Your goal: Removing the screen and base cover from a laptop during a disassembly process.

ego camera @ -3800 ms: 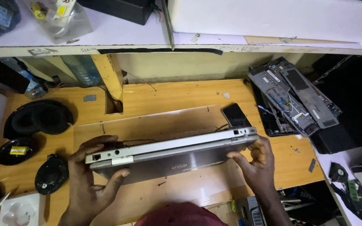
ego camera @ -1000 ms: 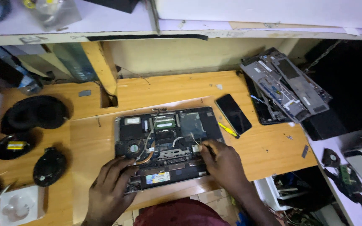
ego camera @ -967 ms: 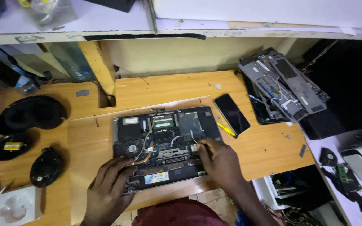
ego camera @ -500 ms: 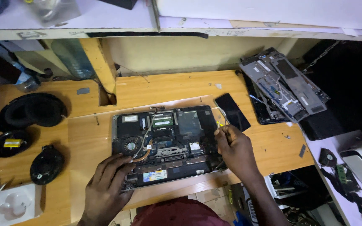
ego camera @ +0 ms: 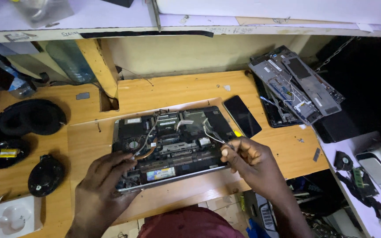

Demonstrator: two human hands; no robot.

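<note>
An opened laptop base [ego camera: 173, 141] lies on the wooden desk [ego camera: 177, 88], its fan, copper heat pipe and circuit boards exposed. My left hand [ego camera: 104, 185] rests on its front left corner, fingers spread over the edge. My right hand [ego camera: 250, 161] is at the front right corner, thumb and fingers pinched on a thin white cable [ego camera: 212, 134] that runs up into the laptop's right side. A small yellow object [ego camera: 237, 133] peeks out just above my right hand.
A black phone [ego camera: 242, 116] lies right of the laptop. Stacked laptop parts [ego camera: 294, 86] sit at the far right. Black round covers [ego camera: 27, 119], a black mouse-like shape [ego camera: 45, 175] and a white tray [ego camera: 16, 216] are on the left.
The closed laptop I held on edge now lies flat and open. In the last second my right hand moved from the middle front to the right corner and pinched the cable.
</note>
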